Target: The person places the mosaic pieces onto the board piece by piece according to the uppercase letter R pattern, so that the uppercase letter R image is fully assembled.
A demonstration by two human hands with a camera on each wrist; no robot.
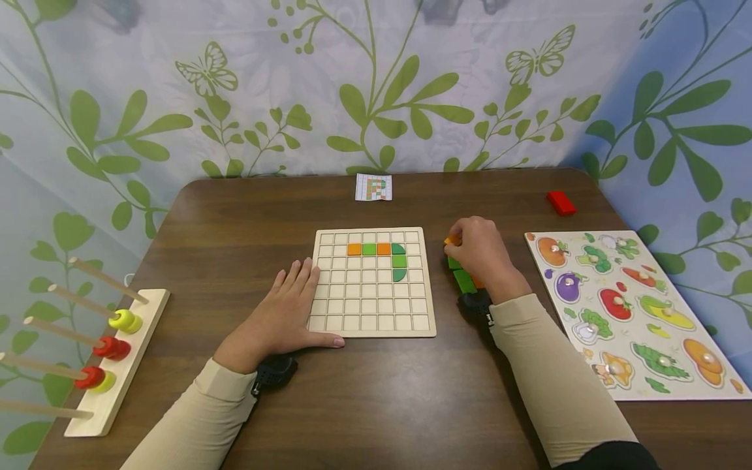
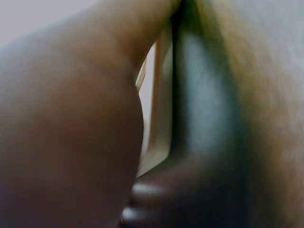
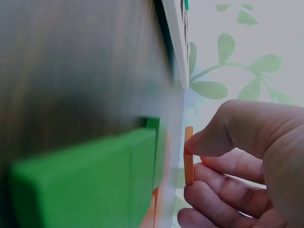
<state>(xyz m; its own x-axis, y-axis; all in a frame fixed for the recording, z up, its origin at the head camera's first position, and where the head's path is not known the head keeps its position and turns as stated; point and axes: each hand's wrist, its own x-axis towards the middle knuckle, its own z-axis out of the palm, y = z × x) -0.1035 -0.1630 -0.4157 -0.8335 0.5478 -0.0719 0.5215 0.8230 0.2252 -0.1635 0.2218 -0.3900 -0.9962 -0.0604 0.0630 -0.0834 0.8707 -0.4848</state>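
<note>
My left hand (image 1: 283,318) rests flat at the left edge of the wooden grid board (image 1: 370,305), fingers outstretched and thumb along the near edge. In the left wrist view, the hand and a dark strap fill most of the blurred picture. Orange, green and dark-green rounded tiles (image 1: 399,275) form a hooked line in the board's upper cells. To the right of the board, my right hand (image 1: 483,254) pinches a thin orange tile (image 3: 189,154) between thumb and fingers. Beneath and beside that hand lie loose green tiles (image 1: 464,281) and orange ones, partly hidden.
A pattern card (image 1: 373,187) lies behind the board. On the right is a vegetable knob puzzle (image 1: 631,385), with a red block (image 1: 561,203) behind it. At the left stands a peg rack (image 1: 126,365) with red and yellow beads. A patterned curtain hangs beyond the table.
</note>
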